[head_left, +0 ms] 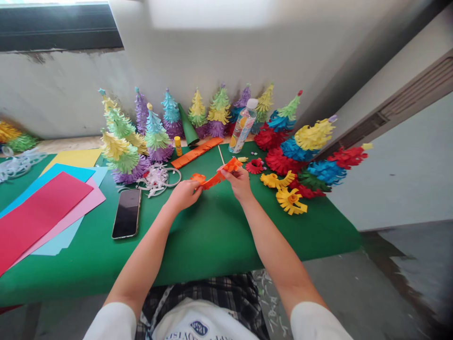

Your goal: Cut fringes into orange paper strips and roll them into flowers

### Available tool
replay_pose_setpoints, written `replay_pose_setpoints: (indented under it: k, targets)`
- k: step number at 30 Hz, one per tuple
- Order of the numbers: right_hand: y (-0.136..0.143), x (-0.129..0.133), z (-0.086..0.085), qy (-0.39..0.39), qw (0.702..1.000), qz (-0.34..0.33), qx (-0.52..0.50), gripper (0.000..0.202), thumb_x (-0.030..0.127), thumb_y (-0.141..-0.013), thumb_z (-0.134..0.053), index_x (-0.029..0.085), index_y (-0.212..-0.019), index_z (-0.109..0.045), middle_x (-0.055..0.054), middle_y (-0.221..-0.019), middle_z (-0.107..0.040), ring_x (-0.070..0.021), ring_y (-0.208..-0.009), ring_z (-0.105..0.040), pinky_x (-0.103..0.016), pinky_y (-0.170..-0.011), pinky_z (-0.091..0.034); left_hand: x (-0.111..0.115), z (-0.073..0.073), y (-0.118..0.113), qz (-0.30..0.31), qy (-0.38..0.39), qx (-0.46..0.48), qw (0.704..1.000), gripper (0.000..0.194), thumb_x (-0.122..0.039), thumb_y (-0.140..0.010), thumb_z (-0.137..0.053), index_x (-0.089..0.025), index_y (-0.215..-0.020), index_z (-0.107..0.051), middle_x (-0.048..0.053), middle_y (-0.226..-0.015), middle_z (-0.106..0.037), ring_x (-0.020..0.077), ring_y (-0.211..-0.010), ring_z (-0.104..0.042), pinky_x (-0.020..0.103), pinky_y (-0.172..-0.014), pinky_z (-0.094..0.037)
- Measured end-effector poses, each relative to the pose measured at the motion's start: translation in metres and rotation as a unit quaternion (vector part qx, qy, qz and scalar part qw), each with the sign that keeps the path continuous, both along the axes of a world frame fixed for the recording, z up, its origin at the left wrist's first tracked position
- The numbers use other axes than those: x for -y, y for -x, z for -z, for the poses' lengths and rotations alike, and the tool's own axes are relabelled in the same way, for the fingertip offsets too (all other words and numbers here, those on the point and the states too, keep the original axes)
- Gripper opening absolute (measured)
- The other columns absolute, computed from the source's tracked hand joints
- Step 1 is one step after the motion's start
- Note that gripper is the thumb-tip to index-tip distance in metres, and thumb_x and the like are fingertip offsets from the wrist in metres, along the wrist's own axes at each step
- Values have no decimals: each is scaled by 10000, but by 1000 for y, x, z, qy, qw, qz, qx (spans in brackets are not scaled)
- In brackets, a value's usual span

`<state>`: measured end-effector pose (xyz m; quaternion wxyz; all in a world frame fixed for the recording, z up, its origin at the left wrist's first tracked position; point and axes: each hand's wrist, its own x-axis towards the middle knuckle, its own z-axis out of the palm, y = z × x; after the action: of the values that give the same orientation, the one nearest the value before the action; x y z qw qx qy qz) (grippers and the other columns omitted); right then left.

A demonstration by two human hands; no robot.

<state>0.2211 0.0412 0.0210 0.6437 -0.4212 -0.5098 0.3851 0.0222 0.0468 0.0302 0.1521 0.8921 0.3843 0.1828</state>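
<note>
An orange fringed paper strip stretches between my two hands, just above the green tabletop. My left hand pinches its left part, where the end curls up. At the other end my right hand grips the strip, and a thin wooden stick points up and away from these fingers; whether the hand holds the stick too is hard to see. Beyond the hands lies a second orange fringed strip, flat on the table. Curled yellow fringed strips and a small red fringed curl rest to the right.
Several fringed paper trees line the wall, with a green paper cone, a glue stick and a plastic bottle among them. On the left are a phone, white paper scraps and coloured sheets.
</note>
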Motion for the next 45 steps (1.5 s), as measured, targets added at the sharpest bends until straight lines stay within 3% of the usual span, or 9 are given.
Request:
replay_pose_setpoints:
  k: [4,8,16,19,28,34,40,42,45]
  targets:
    - [-1,-1,0,-5,1000,11,2,336,539,-656,-746,220,-735,-680,-23,-760,-703,-200,-778,-653,-368,-765,-533,1,0,0,18,-9,-15,1000,258,-229,-922,-452,-174,-790,-667,73,-772,-680,186,-703,-624,263,-640,-395]
    - [-1,1,-1,-3,1000,2,3,355,557,-683,-727,215,-757,-669,-26,-766,-719,-195,-760,-667,-364,-762,-548,4,-2,-2,53,-13,-27,998,242,-208,-919,-456,-176,-784,-654,64,-776,-677,180,-723,-626,260,-658,-405]
    - [6,9,-7,34,990,-134,-41,365,570,-765,-665,227,-863,-584,-17,-856,-722,-164,-718,-694,-341,-706,-595,8,0,-7,94,-24,-33,995,226,-155,-909,-432,-168,-824,-641,88,-870,-683,200,-815,-632,293,-745,-444]
    - [10,12,-7,34,986,-153,-60,356,561,-771,-667,233,-862,-564,-9,-848,-713,-158,-720,-693,-335,-707,-602,7,2,-8,102,-26,-27,994,217,-144,-900,-426,-158,-840,-634,99,-899,-684,207,-826,-632,310,-765,-448]
    - [6,-3,8,29,997,-26,-69,359,490,-679,-758,233,-868,-593,25,-787,-694,-161,-746,-683,-351,-771,-592,10,3,-11,158,10,18,987,226,-170,-878,-443,-157,-737,-620,74,-758,-650,192,-738,-605,298,-722,-430]
    - [1,-7,13,62,995,-34,-77,495,336,-639,-787,281,-1065,-540,23,-908,-702,-175,-811,-676,-361,-761,-586,14,-3,-12,191,92,87,973,258,-224,-869,-473,-166,-670,-627,50,-703,-629,147,-665,-576,249,-673,-405]
    - [1,-5,11,58,998,-24,-17,309,282,-622,-765,218,-871,-594,-40,-1154,-638,-202,-982,-616,-318,-740,-563,15,-13,-6,204,238,188,931,292,-348,-881,-533,-155,-785,-730,31,-696,-691,123,-591,-579,226,-607,-411]
    - [3,-4,9,58,997,-36,-21,319,254,-607,-771,218,-864,-585,-36,-1102,-658,-203,-1020,-598,-294,-733,-554,15,-14,-4,195,294,239,905,351,-411,-877,-542,-135,-798,-743,53,-719,-715,157,-628,-624,243,-619,-450]
    - [8,-2,9,95,991,-71,-59,352,236,-596,-781,224,-874,-566,-7,-953,-683,-170,-892,-628,-257,-660,-546,14,-13,-2,175,370,333,850,411,-482,-848,-564,-116,-824,-749,97,-783,-735,243,-769,-686,317,-720,-516]
